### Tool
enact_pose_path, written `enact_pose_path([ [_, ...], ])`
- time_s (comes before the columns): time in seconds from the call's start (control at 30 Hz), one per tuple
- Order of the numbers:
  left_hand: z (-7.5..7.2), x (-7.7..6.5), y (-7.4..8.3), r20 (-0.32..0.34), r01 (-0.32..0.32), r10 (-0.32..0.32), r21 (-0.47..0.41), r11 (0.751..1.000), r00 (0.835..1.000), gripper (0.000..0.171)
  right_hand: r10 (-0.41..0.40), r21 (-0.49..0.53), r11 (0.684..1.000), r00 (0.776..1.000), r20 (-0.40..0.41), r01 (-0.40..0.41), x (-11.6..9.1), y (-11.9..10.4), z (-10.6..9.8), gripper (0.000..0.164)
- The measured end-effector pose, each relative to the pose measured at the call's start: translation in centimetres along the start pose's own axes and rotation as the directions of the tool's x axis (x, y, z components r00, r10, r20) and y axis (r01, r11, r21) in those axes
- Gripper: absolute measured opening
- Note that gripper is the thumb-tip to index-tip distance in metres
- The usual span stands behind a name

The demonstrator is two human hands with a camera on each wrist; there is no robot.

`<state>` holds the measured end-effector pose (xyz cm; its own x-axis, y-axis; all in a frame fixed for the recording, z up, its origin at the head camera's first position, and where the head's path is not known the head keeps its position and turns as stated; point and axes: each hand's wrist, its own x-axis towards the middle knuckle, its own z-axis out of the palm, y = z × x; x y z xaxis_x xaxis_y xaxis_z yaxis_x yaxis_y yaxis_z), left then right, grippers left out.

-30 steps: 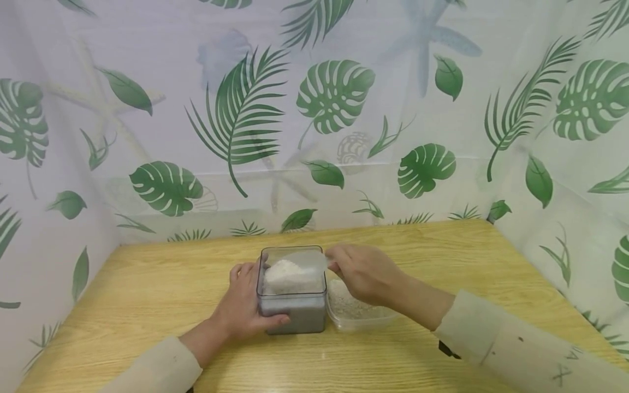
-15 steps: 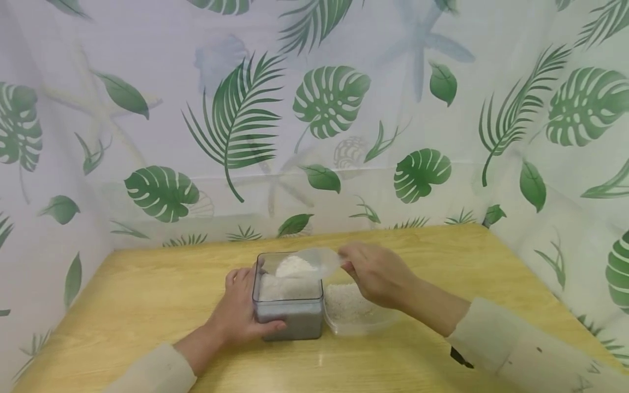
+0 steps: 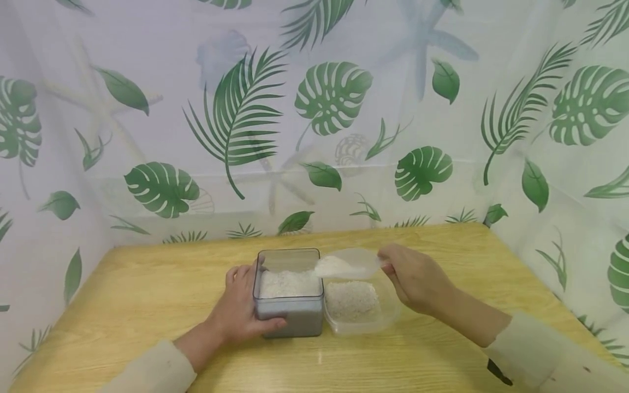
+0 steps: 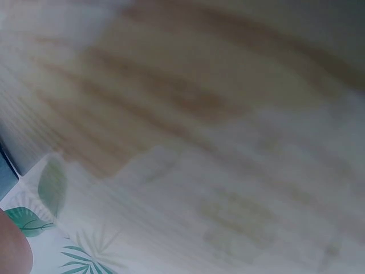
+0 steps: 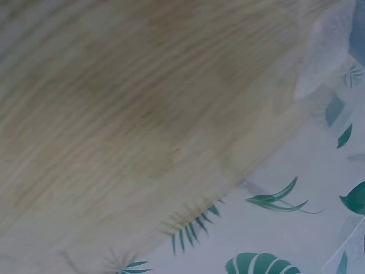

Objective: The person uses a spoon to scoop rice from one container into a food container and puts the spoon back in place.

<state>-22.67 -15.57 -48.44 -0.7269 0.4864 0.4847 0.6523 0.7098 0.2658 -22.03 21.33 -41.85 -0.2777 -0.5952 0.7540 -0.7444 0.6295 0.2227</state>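
Note:
A square, see-through grey container [image 3: 295,322] stands on the table, part-filled with white grainy stuff. My left hand [image 3: 238,311] grips its left side, thumb across the front and fingers towards the back. My right hand [image 3: 417,278] pinches the handle end of a translucent scoop [image 3: 361,263], which carries a white heap near its tip. The scoop hangs above a low clear plastic tub [image 3: 363,326], its tip near the container's right rim. Whitish grains lie in the tub, which sits right beside the container. In the left wrist view a bluish corner of the container [image 4: 7,178] shows.
The wood-grain table [image 3: 162,289] reaches back to a white curtain [image 3: 388,191] printed with green leaves. That curtain also closes off the left and right sides. Both wrist views are dim and hazy and mostly show tabletop.
My right hand has moved the scoop rightwards, from over the grey container to above the clear tub, with a white heap still in it. My left hand keeps its grip on the container.

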Motion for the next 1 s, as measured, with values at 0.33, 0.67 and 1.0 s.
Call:
enact_pose_path([
  [0.33,-0.2,0.1,-0.1,0.010,0.009,-0.008,-0.030,1.000,1.000,0.130,0.026,0.012,1.000,1.000,0.007,-0.026,-1.8,1.2,-0.5,0.052],
  [0.67,-0.2,0.0,0.0,0.021,0.019,-0.018,-0.031,0.999,1.000,0.130,0.011,0.061,0.998,0.997,0.078,-0.016,-4.7,1.0,0.5,0.048],
  [1.0,-0.3,0.1,0.0,0.002,0.007,-0.007,-0.037,0.999,1.000,0.132,-0.051,0.080,0.995,0.999,-0.004,0.051,-5.5,0.6,1.7,0.045],
])
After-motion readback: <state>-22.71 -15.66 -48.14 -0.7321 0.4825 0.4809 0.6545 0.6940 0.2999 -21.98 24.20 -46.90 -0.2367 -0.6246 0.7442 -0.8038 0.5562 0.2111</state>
